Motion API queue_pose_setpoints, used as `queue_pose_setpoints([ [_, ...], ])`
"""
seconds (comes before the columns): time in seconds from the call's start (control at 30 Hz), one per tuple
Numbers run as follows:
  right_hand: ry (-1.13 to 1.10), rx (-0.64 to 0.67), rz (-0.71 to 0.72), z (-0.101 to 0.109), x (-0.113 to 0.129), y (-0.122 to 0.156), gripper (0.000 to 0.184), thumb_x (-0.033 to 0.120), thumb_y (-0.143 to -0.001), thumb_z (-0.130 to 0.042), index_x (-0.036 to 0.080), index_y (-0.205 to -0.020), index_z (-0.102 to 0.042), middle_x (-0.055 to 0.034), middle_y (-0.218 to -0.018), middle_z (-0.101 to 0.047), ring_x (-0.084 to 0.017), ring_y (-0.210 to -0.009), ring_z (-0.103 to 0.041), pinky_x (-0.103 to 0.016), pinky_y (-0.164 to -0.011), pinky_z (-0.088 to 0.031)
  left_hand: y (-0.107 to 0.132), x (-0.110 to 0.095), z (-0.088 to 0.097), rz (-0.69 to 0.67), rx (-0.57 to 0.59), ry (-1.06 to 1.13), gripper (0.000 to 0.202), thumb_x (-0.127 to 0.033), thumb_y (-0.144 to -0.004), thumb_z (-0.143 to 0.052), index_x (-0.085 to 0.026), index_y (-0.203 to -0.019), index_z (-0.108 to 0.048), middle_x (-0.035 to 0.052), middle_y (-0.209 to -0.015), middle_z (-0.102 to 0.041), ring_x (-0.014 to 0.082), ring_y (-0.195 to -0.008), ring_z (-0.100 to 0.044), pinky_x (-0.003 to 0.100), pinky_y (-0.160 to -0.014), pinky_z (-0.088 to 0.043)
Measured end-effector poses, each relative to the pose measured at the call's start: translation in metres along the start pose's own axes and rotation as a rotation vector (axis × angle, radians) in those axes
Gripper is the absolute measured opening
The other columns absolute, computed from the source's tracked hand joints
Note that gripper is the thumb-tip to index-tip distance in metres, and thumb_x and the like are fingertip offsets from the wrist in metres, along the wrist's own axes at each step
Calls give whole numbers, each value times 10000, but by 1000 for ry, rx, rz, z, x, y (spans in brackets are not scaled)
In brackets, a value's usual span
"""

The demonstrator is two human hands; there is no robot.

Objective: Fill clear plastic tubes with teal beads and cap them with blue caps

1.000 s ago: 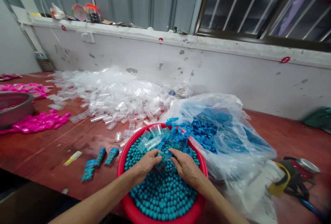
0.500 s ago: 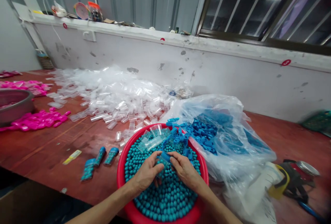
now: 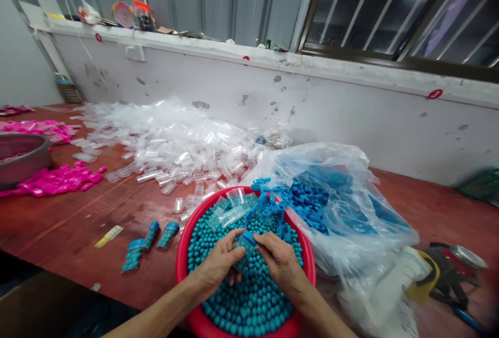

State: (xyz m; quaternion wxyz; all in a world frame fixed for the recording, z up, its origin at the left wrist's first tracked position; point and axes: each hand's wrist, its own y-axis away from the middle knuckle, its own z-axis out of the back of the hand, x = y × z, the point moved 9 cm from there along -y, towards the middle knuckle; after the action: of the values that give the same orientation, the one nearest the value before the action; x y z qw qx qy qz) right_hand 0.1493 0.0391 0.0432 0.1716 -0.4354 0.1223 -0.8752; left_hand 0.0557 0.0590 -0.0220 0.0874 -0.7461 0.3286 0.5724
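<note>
My left hand (image 3: pixel 218 260) is closed around a small clear plastic bottle (image 3: pixel 242 256) with teal beads in it, held over a red basin (image 3: pixel 181 255). A blue cap (image 3: pixel 248 238) sits at the bottle's top, slightly tilted. My right hand (image 3: pixel 280 257) pinches the cap's right edge; its fingertips partly hide the contact. Teal beads (image 3: pixel 249 307) fill the basin. Several clear empty bottles (image 3: pixel 234 214) and blue caps (image 3: pixel 268 208) lie on the beads at its far side.
Left of the basin stand filled, capped bottles (image 3: pixel 133 256) beside a yellow-labelled piece (image 3: pixel 108 236). Behind lies a heap of clear bottles (image 3: pixel 167 140). A plastic bag (image 3: pixel 351 208) of blue caps adjoins the basin's right. Pink pieces (image 3: pixel 62 179) and a grey bowl (image 3: pixel 42 156) are far left.
The blue cap has turned from lying flat between both hands to a raised, tilted position on the bottle. My right hand has shifted slightly right and down.
</note>
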Motion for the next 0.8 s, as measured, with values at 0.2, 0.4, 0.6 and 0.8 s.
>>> queue_pose_setpoints([
  [0.2,150,126,142,-10,6,7,364,140,-875,-343,230,-1188,-506,-78,-1055,-597,-170,-973,-547,-303,-821,-462,3,6,-2,89,7,104,664,-460,-675,-602,-182,-1211,-326,-38,-592,-563,47,-334,-458,130,-287,-216],
  [0.4,141,155,186,-15,9,12,358,128,-863,-347,226,-1146,-544,-77,-989,-617,-171,-901,-565,-309,-780,-471,5,7,3,67,-85,14,519,-448,-668,-596,-178,-1069,-407,-105,-447,-446,29,-262,-350,130,-268,-189],
  [0.6,-260,-36,-177,-6,-18,0,269,197,-744,-546,221,-1012,-550,-24,-886,-601,-159,-788,-582,-300,-724,-483,10,-3,5,-27,-102,-109,460,-476,-685,-567,-197,-1017,-411,-106,-473,-446,27,-269,-381,116,-265,-222],
  [0.8,-822,-120,-618,-18,-44,-2,338,281,-606,-657,201,-875,-468,12,-764,-550,-143,-615,-565,-227,-428,-457,11,-2,4,-38,-60,-120,413,-452,-723,-511,-205,-1023,-373,-83,-519,-498,48,-293,-437,120,-273,-252],
])
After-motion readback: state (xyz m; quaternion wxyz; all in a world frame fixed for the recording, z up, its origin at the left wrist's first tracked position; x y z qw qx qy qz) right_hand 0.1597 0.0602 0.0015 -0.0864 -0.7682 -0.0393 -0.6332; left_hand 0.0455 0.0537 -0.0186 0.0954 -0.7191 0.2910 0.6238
